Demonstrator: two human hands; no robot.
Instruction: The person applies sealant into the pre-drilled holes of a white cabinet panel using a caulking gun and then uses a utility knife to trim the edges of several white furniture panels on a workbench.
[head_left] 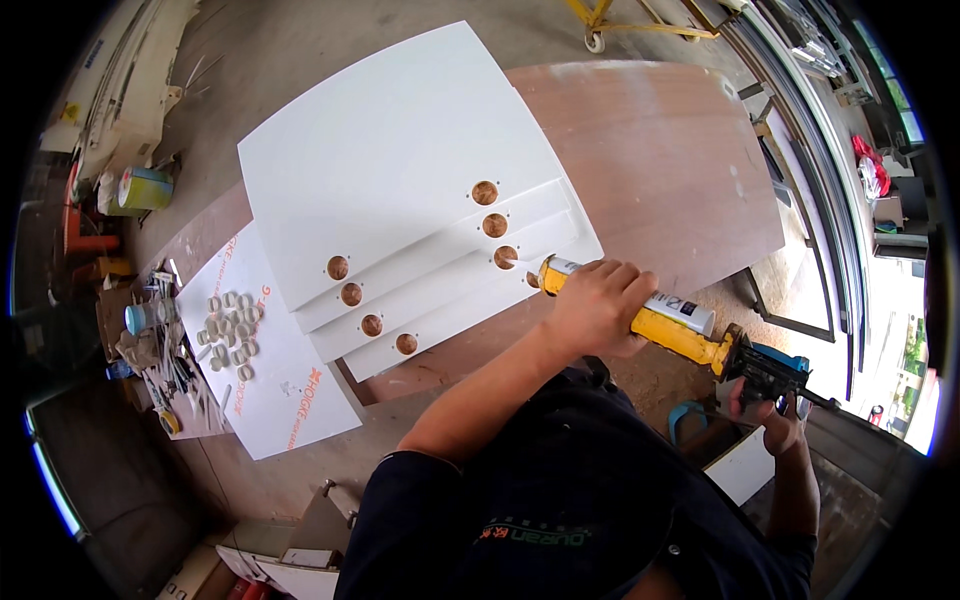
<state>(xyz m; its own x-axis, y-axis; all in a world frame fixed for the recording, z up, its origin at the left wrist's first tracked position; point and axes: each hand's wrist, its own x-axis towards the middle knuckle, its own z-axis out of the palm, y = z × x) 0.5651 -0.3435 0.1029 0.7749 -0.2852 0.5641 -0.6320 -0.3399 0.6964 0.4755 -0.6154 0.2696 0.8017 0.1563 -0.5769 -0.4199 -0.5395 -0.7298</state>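
Yellow caulking gun (672,334) — under left fingers (622,283), rear in right fingers (739,397).

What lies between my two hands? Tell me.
In the head view, the yellow caulking gun and its white cartridge lie between your left hand and right hand.

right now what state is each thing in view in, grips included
caulking gun: held, loaded
white cartridge: seated in the gun
left grip: closed around the gun's front part
right grip: closed at the gun's rear, partly hidden
white panels: stacked, edges stepped
round holes: most uncovered, one partly hidden by the gun
small round caps: loose, clustered
printed white sheet: lying under the caps
brown board: lying under the panels
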